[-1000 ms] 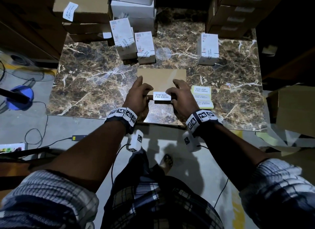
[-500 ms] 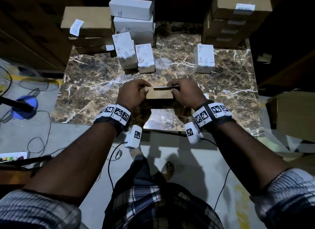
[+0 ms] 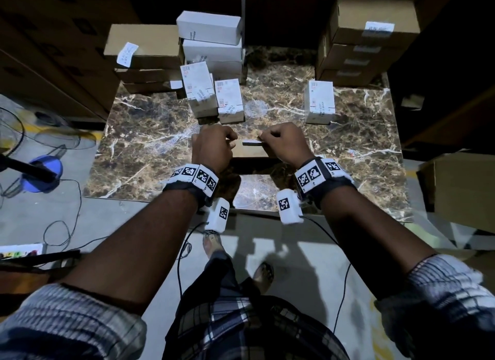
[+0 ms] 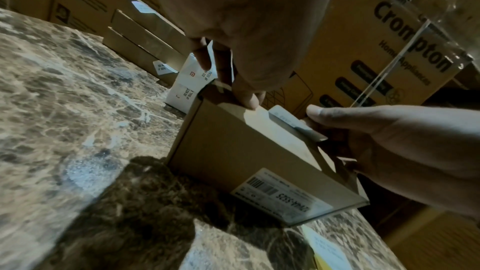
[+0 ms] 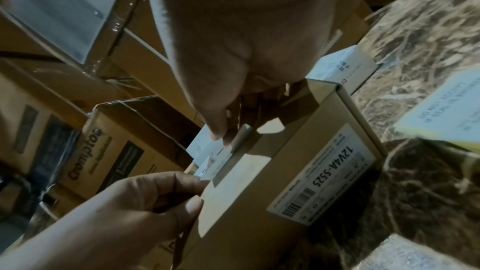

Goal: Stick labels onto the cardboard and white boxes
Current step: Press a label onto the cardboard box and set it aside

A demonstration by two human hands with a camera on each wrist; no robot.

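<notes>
The left hand (image 3: 214,147) curls over the top left edge of the cardboard box (image 4: 233,151), steadying it on edge on the counter (image 3: 150,145). Between both hands, the label (image 3: 251,143) lies along the top edge, folding over for sealing. The right hand (image 3: 286,145) pinches the label's right end, pressing it down.

Bare marble table (image 3: 150,150) on left side: wide room for hand. Bare strip on right too, near yellow label pad (image 5: 441,116). Middle front blocked: cardboard box (image 3: 249,152) stands on edge there, left hand (image 3: 213,147) and right hand (image 3: 285,145) on its top. Behind it, three white boxes (image 3: 229,99) stand close together, one more white box (image 3: 320,102) apart on right; gap between them open. Back edge walled by stacked boxes (image 3: 367,46).
</notes>
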